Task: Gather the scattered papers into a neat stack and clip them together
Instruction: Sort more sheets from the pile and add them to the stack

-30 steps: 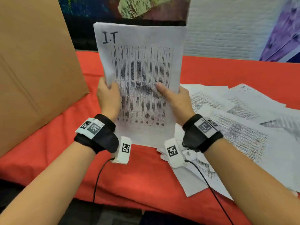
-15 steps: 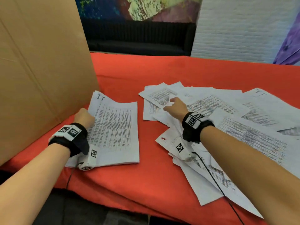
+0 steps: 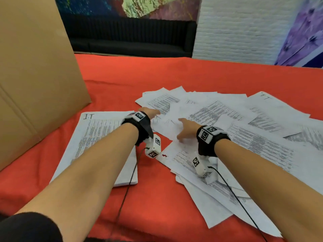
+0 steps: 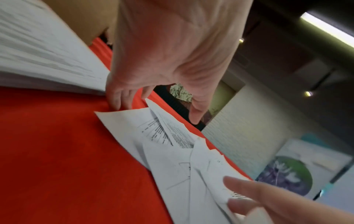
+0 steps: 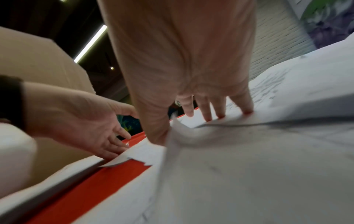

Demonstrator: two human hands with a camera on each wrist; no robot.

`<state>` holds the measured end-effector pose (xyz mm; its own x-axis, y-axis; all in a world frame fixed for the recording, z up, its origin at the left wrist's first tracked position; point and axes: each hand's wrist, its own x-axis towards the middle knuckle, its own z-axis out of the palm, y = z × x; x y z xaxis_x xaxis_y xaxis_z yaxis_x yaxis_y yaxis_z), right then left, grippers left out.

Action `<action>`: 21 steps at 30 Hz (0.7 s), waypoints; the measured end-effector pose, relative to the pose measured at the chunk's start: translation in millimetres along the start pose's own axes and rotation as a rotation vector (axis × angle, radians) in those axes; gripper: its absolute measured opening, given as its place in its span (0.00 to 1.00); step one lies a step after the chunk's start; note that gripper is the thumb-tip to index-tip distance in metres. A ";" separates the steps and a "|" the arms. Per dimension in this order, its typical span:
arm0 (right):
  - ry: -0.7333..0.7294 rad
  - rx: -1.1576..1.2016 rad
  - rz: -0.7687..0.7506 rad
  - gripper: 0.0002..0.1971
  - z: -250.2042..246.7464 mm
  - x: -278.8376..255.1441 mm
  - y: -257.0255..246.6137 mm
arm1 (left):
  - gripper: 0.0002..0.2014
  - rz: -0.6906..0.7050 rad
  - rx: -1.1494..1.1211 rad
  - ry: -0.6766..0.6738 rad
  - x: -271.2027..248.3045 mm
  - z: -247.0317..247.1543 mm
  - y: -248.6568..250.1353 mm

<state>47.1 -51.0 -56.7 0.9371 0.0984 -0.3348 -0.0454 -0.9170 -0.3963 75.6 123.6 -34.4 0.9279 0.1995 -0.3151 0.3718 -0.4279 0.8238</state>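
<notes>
A squared stack of printed papers (image 3: 97, 140) marked "I.T" lies flat on the red cloth at the left, with nothing holding it; its thick edge shows in the left wrist view (image 4: 47, 60). To its right, scattered sheets (image 3: 236, 123) overlap loosely. My left hand (image 3: 151, 111) reaches across to their left edge, fingers straight, fingertips (image 4: 118, 104) on the cloth at a sheet's corner (image 4: 122, 121). My right hand (image 3: 181, 128) lies spread on the sheets, its fingertips (image 5: 210, 115) pressing the paper, its thumb beside a curled-up sheet edge (image 5: 172, 136). No clip is in view.
A tall cardboard panel (image 3: 35, 75) stands at the left, close behind the stack. The red cloth (image 3: 157, 203) runs to the near table edge, where some sheets overhang (image 3: 218, 217). Thin black cables (image 3: 127, 189) trail from both wrists. A black sofa (image 3: 131, 42) sits behind the table.
The stack, held upright in both hands a second ago, now lies flat at the left. My left hand has let go of it and moved right to the scattered sheets.
</notes>
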 end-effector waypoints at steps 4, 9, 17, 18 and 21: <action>0.017 0.299 -0.024 0.39 -12.7 2.8 23.4 | 0.31 -0.007 -0.075 -0.117 13.6 15.2 8.5; 0.022 0.712 -0.023 0.30 -18.2 -5.9 52.9 | 0.21 -0.050 -0.065 -0.076 13.8 39.6 13.9; 0.207 0.903 -0.160 0.25 -48.1 -42.0 77.2 | 0.14 0.376 0.056 0.314 1.4 26.2 24.3; 0.172 0.827 -0.144 0.28 -55.5 -47.0 82.6 | 0.14 0.451 0.018 0.373 -7.1 21.2 29.4; 0.118 0.430 -0.046 0.39 -78.3 -57.4 110.0 | 0.11 0.713 -0.079 0.514 -45.3 6.0 55.9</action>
<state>15.4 -187.8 -14.2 0.9735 0.0674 -0.2184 -0.1190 -0.6661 -0.7363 54.5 85.3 23.1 0.8030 0.2884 0.5215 -0.3112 -0.5433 0.7797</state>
